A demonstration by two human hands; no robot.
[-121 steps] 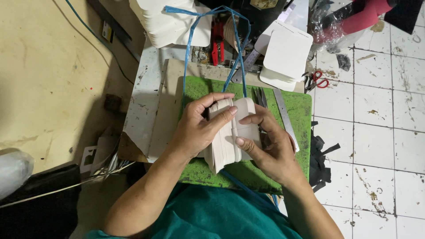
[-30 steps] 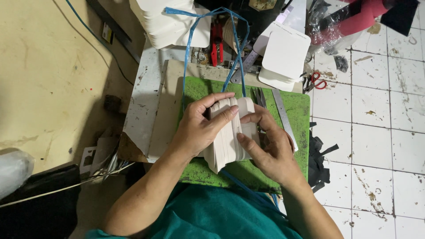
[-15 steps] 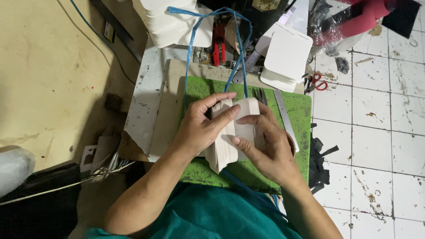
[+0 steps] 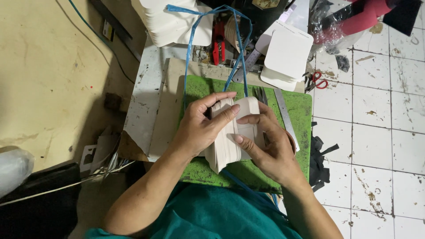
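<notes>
A thick stack of white cards [image 4: 226, 137] stands on edge over a green cutting mat [image 4: 295, 110]. My left hand [image 4: 200, 126] wraps around the stack from the left, fingers curled over its top edge. My right hand [image 4: 270, 144] presses against the front card from the right, its thumb on the card's face. A blue plastic strap [image 4: 190, 48] loops from above the mat down behind the stack.
Stacks of white cards lie at the top left [image 4: 170, 20] and top right [image 4: 285, 55]. Red pliers [image 4: 218, 42], red-handled scissors [image 4: 318, 79] and a metal ruler [image 4: 285, 117] sit around the mat. White floor tiles [image 4: 380, 115] are to the right, with black scraps [image 4: 319, 155].
The front card has been tipped slightly away from the stack by my right hand. My left-hand fingers have shifted a little on the top edge.
</notes>
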